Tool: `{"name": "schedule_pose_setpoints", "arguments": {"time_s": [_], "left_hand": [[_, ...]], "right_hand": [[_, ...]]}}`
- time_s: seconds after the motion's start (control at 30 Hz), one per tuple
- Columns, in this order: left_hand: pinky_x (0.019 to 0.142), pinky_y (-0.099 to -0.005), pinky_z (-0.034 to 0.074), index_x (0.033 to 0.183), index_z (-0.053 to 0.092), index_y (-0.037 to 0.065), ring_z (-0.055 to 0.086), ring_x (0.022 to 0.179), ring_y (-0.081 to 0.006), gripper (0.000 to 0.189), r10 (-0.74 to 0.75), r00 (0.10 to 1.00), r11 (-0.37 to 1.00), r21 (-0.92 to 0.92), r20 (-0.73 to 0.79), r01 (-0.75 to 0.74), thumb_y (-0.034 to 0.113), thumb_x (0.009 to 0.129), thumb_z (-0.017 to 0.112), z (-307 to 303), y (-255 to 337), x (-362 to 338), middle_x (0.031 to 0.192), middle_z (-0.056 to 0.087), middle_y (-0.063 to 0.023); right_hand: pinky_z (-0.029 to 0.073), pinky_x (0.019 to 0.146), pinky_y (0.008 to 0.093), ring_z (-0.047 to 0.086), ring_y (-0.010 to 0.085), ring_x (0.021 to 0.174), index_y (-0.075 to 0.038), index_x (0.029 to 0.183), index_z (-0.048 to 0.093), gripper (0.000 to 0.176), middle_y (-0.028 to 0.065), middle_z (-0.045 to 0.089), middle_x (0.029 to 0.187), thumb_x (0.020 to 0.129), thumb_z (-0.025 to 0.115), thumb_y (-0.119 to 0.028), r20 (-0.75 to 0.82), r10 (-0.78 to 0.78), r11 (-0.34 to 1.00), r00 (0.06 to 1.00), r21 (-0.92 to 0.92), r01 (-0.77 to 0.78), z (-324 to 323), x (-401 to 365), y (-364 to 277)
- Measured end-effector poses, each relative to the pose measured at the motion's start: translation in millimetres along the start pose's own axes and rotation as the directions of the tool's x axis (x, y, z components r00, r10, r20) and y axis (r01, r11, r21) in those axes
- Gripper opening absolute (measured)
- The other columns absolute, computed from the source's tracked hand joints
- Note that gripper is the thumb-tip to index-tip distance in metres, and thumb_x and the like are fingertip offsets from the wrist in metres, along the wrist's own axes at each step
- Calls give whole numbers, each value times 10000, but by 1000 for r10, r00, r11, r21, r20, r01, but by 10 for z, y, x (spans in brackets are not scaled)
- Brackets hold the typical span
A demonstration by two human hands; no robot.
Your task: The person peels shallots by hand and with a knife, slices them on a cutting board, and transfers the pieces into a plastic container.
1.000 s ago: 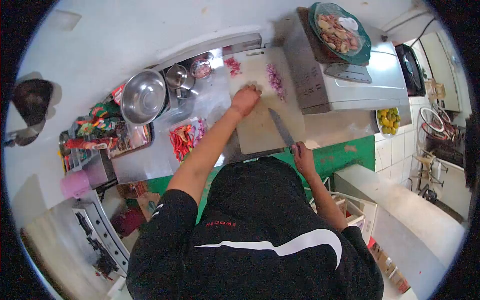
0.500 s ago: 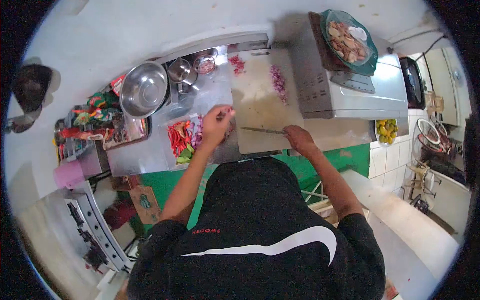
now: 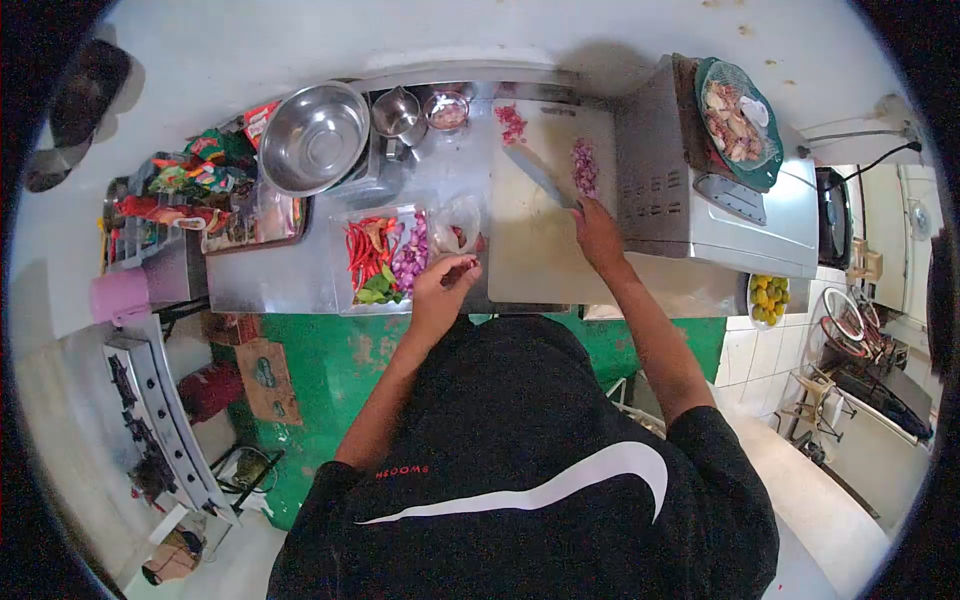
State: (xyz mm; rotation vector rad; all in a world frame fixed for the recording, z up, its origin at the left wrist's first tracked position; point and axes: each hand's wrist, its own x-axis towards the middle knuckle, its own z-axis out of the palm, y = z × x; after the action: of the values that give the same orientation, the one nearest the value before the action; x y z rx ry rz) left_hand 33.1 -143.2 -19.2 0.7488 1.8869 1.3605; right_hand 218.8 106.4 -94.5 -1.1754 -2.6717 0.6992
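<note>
My right hand (image 3: 600,240) grips the handle of a knife (image 3: 538,176), its blade slanting away to the left over the white cutting board (image 3: 520,260). Close to the blade lie chopped purple shallots (image 3: 585,170) and a small heap of chopped red pieces (image 3: 511,124). My left hand (image 3: 443,290) is left of the board with its fingertips pinched; what is between them is too small to make out. Just beyond those fingers is a clear bag or bowl (image 3: 458,222) with dark scraps. Beside it, a clear tray holds red chilies (image 3: 368,248), whole shallots (image 3: 411,258) and green leaves (image 3: 378,288).
A large steel bowl (image 3: 315,140), a steel jug (image 3: 397,115) and a small glass bowl (image 3: 446,110) line the back. To the right stands a silver oven (image 3: 710,215) carrying a green plate (image 3: 765,175). Green citrus fruits (image 3: 769,298) sit at the far right.
The knife has swung from pointing left to pointing away from me, toward the chopped heaps. My left hand has moved nearer the counter's front edge. The camera view has shifted.
</note>
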Motion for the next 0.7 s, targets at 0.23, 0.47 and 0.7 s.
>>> {"name": "schedule_pose_setpoints", "arguments": {"time_s": [0.23, 0.47, 0.7], "left_hand": [[771, -291, 503, 1011, 677, 21, 638, 837, -182, 228, 107, 985, 964, 227, 132, -135, 136, 818, 716, -98, 65, 125, 972, 656, -93], [773, -306, 502, 1014, 673, 21, 638, 837, -218, 242, 72, 951, 960, 237, 302, -147, 170, 826, 708, -132, 31, 167, 990, 651, -103], [782, -313, 503, 1014, 674, 22, 647, 877, -235, 250, 149, 932, 929, 276, 329, -246, 167, 815, 718, -257, 117, 161, 1022, 656, -114]], "right_hand": [[465, 802, 485, 578, 389, 949, -33, 1024, 514, 218, 205, 589, 992, 904, 552, -211, 207, -106, 992, 972, -47, 118, -253, -904, 43], [440, 845, 470, 555, 348, 1009, -37, 1002, 530, 235, 165, 587, 1008, 812, 588, -161, 293, -205, 954, 934, -156, 258, -33, -1117, 310], [426, 860, 483, 538, 329, 1055, -38, 1032, 542, 216, 157, 579, 1082, 838, 514, -127, 161, -198, 910, 967, -336, 243, 245, -509, 286]]}}
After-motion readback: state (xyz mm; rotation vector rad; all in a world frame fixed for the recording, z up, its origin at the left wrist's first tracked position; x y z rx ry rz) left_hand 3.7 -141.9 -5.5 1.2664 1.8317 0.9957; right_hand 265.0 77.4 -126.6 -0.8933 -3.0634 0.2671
